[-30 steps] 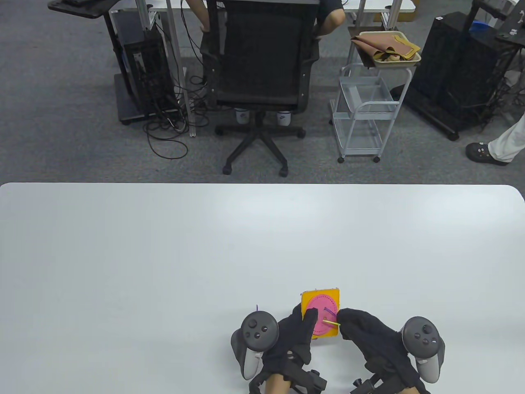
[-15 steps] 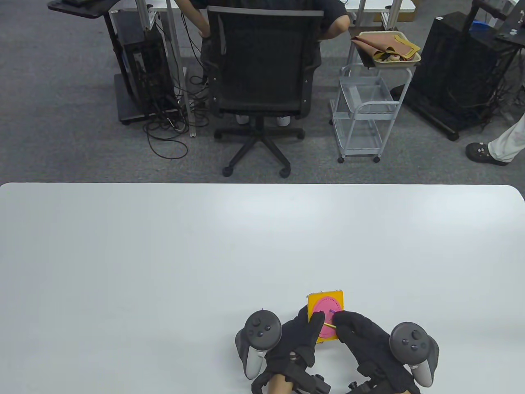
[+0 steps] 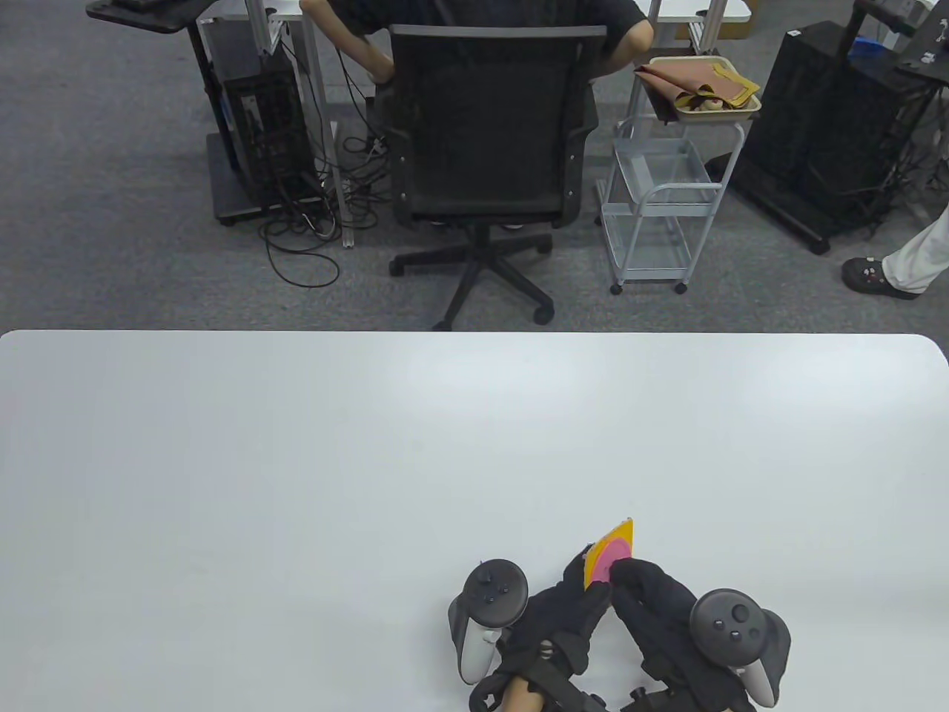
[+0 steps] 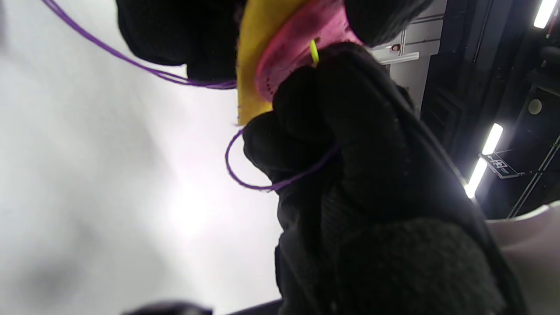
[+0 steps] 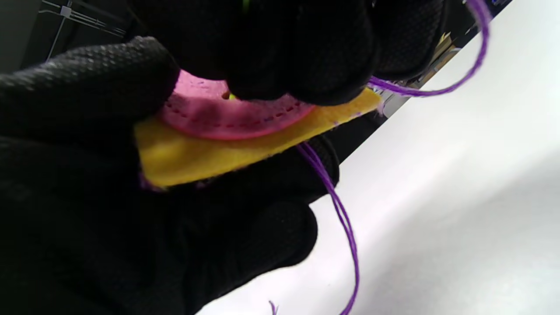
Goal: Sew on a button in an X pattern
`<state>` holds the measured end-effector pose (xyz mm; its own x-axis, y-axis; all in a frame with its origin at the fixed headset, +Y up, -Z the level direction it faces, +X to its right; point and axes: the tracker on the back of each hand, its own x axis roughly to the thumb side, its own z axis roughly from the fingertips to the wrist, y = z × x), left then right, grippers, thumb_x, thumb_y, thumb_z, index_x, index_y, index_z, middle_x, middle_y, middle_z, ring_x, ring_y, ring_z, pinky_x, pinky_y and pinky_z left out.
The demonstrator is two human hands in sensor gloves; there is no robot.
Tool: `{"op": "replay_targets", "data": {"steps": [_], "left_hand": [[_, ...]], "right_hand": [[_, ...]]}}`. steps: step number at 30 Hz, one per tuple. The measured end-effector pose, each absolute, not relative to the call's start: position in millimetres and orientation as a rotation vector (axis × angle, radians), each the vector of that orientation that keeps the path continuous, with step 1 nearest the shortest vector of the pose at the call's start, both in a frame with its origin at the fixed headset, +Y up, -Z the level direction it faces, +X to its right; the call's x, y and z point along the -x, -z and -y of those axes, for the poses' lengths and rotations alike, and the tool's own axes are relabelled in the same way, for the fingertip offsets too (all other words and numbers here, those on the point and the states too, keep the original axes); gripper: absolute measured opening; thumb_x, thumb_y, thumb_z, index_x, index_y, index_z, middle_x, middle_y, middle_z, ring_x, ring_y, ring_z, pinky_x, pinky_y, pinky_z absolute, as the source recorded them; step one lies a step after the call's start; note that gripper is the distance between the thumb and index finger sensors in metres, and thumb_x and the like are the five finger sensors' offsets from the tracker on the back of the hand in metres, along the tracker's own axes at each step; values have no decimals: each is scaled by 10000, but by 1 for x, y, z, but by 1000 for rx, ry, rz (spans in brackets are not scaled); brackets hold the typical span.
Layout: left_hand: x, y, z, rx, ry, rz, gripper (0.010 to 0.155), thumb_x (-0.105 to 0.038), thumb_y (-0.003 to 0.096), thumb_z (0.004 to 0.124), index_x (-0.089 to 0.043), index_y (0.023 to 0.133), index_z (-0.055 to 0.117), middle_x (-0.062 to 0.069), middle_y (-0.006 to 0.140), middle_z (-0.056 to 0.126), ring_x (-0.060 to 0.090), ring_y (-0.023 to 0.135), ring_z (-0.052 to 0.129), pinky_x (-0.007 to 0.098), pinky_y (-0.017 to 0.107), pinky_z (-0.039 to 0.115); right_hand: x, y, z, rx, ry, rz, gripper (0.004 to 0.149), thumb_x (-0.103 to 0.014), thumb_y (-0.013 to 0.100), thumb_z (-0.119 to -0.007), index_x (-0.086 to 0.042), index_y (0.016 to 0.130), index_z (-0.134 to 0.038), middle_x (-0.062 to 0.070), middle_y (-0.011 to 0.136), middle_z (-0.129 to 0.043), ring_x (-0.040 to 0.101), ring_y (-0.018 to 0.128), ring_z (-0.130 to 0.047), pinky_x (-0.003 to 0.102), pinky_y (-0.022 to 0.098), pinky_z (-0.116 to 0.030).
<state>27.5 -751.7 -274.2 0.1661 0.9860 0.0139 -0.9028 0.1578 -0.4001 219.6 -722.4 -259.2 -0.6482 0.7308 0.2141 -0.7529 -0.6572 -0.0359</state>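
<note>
Newly tilted yellow felt square [image 3: 621,535], round pink felt button [image 3: 606,561], looping purple thread [image 5: 339,210].

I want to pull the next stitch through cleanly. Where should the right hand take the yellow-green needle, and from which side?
Probably pinch the needle at its exposed shaft just above the pink button, coming from the button's face. Only a short stub shows there between the right hand fingers. The left hand holds the yellow felt tilted up, and purple thread hangs behind it.
</note>
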Motion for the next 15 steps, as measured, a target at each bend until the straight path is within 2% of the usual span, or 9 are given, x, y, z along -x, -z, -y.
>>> {"op": "replay_targets", "data": {"steps": [9, 15], "left_hand": [[-30, 273, 752, 322, -1352, 296, 602, -384, 549, 656, -181, 1096, 509, 149, 1051, 751, 383, 895, 836, 558, 621, 719], [-26, 273, 749, 237, -1293, 281, 576, -392, 543, 654, -125, 1052, 607, 127, 996, 835, 355, 848, 901, 544, 597, 756]], "right_hand": [[-218, 257, 724, -205, -2328, 194, 417, -335, 537, -689, -199, 920, -594, 34, 659, -838, 190, 576, -836, 525, 715, -626], [-217, 257, 724, -224, -2300, 178, 425, -348, 533, -697, -199, 919, -601, 28, 658, -846, 187, 576, -845, 520, 713, -634]]}}
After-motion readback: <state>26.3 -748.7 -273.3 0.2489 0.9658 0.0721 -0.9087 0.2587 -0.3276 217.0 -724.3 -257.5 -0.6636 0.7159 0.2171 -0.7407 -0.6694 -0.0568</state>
